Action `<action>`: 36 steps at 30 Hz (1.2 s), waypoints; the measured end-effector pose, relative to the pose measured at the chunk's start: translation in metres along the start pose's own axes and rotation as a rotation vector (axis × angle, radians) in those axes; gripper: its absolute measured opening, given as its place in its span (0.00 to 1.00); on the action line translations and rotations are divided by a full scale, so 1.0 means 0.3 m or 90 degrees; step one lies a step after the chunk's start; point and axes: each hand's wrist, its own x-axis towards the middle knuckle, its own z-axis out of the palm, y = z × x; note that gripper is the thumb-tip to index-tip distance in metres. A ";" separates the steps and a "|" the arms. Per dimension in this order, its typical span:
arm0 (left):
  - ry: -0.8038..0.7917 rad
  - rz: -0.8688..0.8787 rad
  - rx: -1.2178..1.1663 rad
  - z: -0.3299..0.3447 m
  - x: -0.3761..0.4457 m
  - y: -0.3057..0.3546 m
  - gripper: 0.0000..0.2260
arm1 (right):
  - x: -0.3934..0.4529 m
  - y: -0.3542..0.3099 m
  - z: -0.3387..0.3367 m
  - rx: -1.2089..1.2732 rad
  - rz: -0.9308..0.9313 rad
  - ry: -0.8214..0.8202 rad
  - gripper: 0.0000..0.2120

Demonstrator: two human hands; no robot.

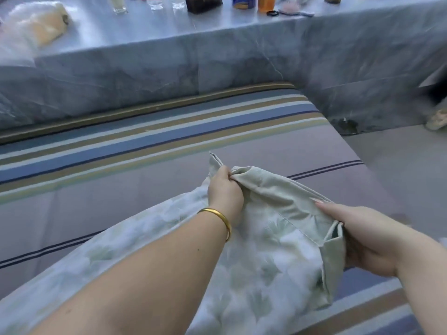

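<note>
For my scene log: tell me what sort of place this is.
Likely a room in a home: a striped bed, a pillowcase held over it, and a cloth-covered table with glasses and jars.

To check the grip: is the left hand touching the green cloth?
Touching. Head view: the left hand grips a bunched corner of the green cloth.

One wide-angle camera sits on the person's head and looks forward and down. The left hand point(225, 189) and right hand point(367, 238) lie close below it, on the cloth point(266, 250). A striped mattress point(145, 131) fills the middle, and a table point(217, 44) crosses the far edge.
</note>
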 end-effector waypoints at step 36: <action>-0.071 -0.276 0.453 -1.347 -0.272 -1.044 0.32 | 0.231 -0.016 1.453 -0.832 -0.197 -0.260 0.38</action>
